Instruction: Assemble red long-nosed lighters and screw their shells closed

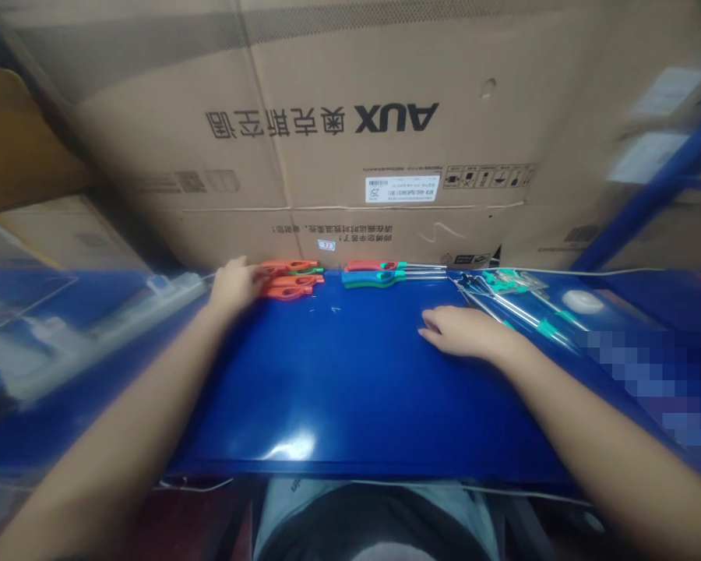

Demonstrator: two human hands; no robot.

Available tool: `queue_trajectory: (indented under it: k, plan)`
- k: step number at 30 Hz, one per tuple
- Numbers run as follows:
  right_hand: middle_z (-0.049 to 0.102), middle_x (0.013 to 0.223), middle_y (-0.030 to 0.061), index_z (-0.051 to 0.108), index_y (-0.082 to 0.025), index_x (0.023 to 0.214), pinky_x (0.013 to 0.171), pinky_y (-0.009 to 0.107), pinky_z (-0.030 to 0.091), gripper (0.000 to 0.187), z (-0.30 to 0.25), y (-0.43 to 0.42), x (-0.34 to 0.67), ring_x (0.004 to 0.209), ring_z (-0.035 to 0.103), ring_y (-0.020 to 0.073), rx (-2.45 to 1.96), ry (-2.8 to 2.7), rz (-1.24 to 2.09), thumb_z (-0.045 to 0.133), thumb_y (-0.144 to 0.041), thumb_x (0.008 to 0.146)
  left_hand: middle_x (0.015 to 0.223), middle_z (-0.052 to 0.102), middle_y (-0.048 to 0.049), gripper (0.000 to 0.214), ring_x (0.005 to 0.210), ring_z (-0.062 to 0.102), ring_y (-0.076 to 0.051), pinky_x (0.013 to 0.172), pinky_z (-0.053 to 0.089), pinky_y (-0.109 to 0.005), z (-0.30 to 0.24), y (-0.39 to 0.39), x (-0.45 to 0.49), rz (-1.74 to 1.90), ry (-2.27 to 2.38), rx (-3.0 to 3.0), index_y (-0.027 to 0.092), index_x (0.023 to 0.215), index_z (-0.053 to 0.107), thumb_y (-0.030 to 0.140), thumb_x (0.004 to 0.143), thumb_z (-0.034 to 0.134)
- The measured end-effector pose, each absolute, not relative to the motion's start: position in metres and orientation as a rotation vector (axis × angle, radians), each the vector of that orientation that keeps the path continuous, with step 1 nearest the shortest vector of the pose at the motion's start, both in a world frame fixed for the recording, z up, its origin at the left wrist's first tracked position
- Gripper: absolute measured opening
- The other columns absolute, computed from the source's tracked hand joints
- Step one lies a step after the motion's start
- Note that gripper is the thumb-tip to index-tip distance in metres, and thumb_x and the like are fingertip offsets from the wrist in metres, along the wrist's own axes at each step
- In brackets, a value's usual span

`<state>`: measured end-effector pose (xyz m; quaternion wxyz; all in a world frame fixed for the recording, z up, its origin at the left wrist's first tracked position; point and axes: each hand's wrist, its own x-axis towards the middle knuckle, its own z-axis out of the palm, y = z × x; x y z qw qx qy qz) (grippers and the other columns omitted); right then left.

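Note:
My left hand point(238, 287) is at the left end of a small stack of orange lighter handles point(289, 290), fingers curled onto them and fingertips partly hidden. To their right lie long-necked lighters, one with a red handle point(369, 266) and one with a blue-green handle point(369, 278), their metal tubes pointing right. My right hand point(464, 330) hovers over or rests on the blue table; its thumb and forefinger are slightly apart with nothing visible between them. Just beyond it lie several metal lighter tubes with green parts point(519, 308) and thin dark wires.
A large cardboard box point(327, 171) with upside-down print stands along the back of the blue table point(339, 374). A white power strip point(117, 327) lies at the left. At the right are a round white object point(582, 302) and a blue metal post point(648, 187).

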<state>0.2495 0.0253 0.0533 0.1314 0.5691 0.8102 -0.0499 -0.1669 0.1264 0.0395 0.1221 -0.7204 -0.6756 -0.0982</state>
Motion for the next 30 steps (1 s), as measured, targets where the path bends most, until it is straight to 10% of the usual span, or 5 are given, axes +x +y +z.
queue_trajectory:
  k: [17, 30]
  plan:
    - [0.060, 0.129, 0.0130, 0.049, -0.020, 0.135, 0.063, 0.029, 0.051, 0.042, 0.031, -0.008, 0.217, 0.083, 0.067, 0.0191, 1.657, 3.269, 0.148, 0.055, -0.037, 0.097, 0.131, 0.057, -0.0117, 0.012, 0.128, 0.053, -0.027, 0.110, 0.043, -0.048, 0.068, 0.028, -0.040, -0.854, -1.064, -2.979, 0.018, 0.089, 0.069, 0.023, 0.095, 0.059]
    - [0.066, 0.096, 0.0026, 0.064, -0.021, 0.099, 0.067, 0.026, 0.041, 0.012, 0.037, 0.001, 0.237, 0.078, 0.061, 0.0149, 1.025, 3.160, -0.355, 0.056, -0.029, 0.098, 0.123, 0.064, -0.0080, 0.011, 0.116, 0.060, -0.023, 0.103, 0.047, -0.043, 0.005, 0.000, -0.006, -0.858, -1.001, -3.209, 0.022, 0.098, 0.068, 0.026, 0.099, 0.058]
